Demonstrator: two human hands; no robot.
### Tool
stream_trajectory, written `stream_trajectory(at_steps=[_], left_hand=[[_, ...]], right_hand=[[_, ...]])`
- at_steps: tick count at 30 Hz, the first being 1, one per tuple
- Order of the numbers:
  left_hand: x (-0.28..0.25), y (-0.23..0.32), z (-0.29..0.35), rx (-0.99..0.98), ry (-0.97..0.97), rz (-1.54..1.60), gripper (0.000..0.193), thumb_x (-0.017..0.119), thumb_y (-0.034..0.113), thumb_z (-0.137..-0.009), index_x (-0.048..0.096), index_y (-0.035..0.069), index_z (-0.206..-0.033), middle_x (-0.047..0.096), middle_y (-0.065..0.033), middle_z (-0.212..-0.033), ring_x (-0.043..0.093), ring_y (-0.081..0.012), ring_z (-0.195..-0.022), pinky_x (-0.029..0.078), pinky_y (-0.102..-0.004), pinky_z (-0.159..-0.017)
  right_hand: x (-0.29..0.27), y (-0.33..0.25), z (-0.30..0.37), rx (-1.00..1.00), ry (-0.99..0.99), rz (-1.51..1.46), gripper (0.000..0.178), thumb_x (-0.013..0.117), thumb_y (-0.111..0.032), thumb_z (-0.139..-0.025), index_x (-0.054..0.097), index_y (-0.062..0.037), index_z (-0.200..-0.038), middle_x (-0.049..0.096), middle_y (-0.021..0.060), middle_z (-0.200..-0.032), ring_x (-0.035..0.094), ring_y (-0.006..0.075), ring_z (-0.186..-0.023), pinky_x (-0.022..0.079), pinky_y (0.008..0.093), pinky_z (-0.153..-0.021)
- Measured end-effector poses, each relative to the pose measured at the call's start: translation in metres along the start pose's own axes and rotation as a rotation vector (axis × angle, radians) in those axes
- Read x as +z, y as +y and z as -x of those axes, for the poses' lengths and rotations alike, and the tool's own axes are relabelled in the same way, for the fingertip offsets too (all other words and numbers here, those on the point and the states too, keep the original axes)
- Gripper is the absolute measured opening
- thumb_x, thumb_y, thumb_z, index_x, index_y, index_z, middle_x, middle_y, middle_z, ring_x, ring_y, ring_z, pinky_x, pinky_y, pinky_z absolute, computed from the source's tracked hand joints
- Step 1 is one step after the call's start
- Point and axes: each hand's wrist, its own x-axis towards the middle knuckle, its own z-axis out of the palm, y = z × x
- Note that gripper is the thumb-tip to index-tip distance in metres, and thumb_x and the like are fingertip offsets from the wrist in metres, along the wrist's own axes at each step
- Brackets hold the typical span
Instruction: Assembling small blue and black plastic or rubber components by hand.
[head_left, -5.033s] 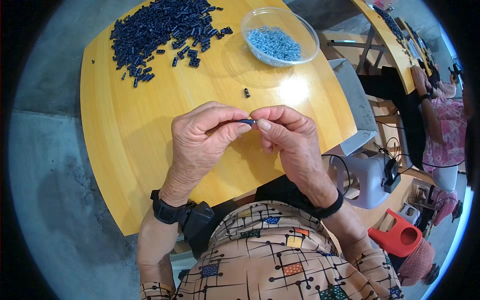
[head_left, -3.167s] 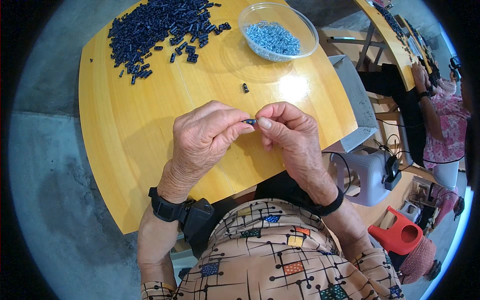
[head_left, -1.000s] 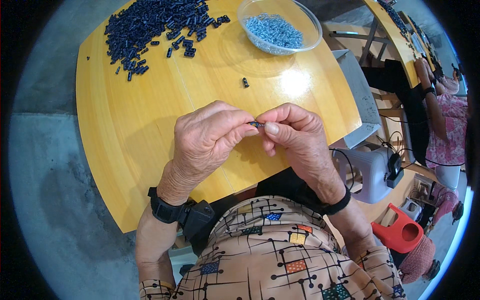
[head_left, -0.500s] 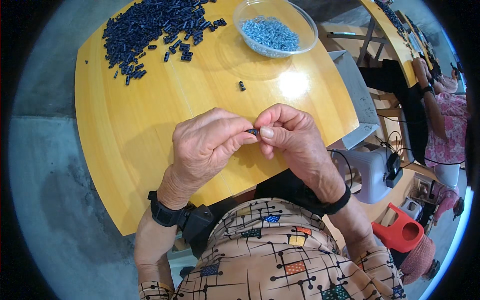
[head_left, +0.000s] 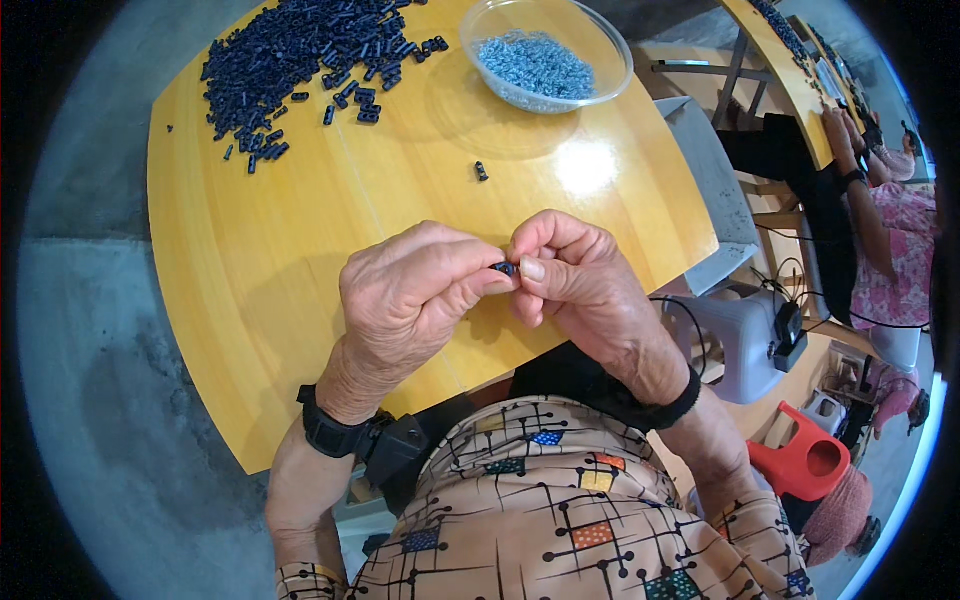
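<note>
A small black plastic part (head_left: 505, 268) sits between the fingertips of both hands, above the near part of the table. My left hand (head_left: 405, 290) pinches its left end between thumb and forefinger. At its other end, the thumb and fingers of my right hand (head_left: 575, 275) close in a pinch; whether they hold a second tiny piece is hidden. Farther off, a single black plastic part (head_left: 481, 172) lies alone on the table. A large heap of black plastic parts (head_left: 300, 65) covers the far left, with several strays at its edge.
A clear round plastic bowl (head_left: 610, 85) of small shiny bluish pieces (head_left: 535, 65) stands at the far right of the yellow table (head_left: 400, 190). Beyond the right edge are a grey bin (head_left: 705, 185), a red plastic stool (head_left: 805, 455) and other people at another table.
Both hands stay pinched at the same spot. The black part has turned slightly between the fingertips, and the view has shifted a little.
</note>
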Motion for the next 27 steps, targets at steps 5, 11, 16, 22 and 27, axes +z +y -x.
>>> stream_trajectory(at_steps=[5, 11, 16, 22, 27], left_hand=[[-0.001, -0.001, -0.003, 0.069, 0.003, -0.093, 0.015, 0.077, 0.012, -0.073, 0.067, 0.004, -0.081, 0.064, -0.0084, -0.071, 0.062, -0.0215, -0.061, 0.048, -0.0294, -0.053], [0.001, -0.002, -0.002, 0.080, 0.009, -0.136, 0.017, 0.078, 0.015, -0.072, 0.068, 0.004, -0.080, 0.064, -0.0081, -0.071, 0.062, -0.0215, -0.061, 0.048, -0.0298, -0.053], [0.002, -0.002, -0.001, 0.073, -0.057, -0.173, 0.018, 0.078, 0.015, -0.073, 0.068, 0.004, -0.084, 0.066, -0.0092, -0.075, 0.065, -0.0213, -0.065, 0.050, -0.0289, -0.056], [0.005, -0.002, -0.001, 0.141, -0.062, -0.136, 0.019, 0.079, 0.010, -0.071, 0.068, 0.002, -0.083, 0.066, -0.0101, -0.074, 0.065, -0.0217, -0.064, 0.050, -0.0299, -0.056], [0.005, 0.000, -0.001, 0.164, -0.057, -0.199, 0.015, 0.077, 0.004, -0.071, 0.067, 0.001, -0.082, 0.066, -0.0109, -0.073, 0.065, -0.0227, -0.062, 0.050, -0.0302, -0.054]], right_hand=[[0.006, -0.001, 0.005, -0.037, 0.121, 0.140, 0.012, 0.066, -0.011, -0.089, 0.063, -0.0016, -0.095, 0.064, 0.0023, -0.078, 0.059, 0.0079, -0.064, 0.049, 0.0204, -0.058], [0.005, 0.003, 0.009, -0.176, 0.121, 0.431, 0.011, 0.060, -0.012, -0.093, 0.061, -0.0009, -0.092, 0.061, -0.0001, -0.076, 0.056, 0.0050, -0.065, 0.047, 0.0195, -0.061], [0.005, 0.008, 0.012, -0.201, 0.156, 0.386, 0.012, 0.058, -0.013, -0.095, 0.058, -0.0019, -0.091, 0.060, -0.0007, -0.075, 0.054, 0.0045, -0.064, 0.046, 0.0189, -0.060], [0.005, 0.012, 0.012, -0.245, 0.167, 0.351, 0.013, 0.059, -0.014, -0.095, 0.058, -0.0018, -0.090, 0.059, -0.0008, -0.074, 0.054, 0.0046, -0.063, 0.046, 0.0190, -0.059], [0.005, 0.014, 0.011, -0.236, 0.186, 0.377, 0.012, 0.059, -0.013, -0.094, 0.058, -0.0014, -0.091, 0.058, -0.0009, -0.073, 0.054, 0.0047, -0.062, 0.045, 0.0190, -0.058]])
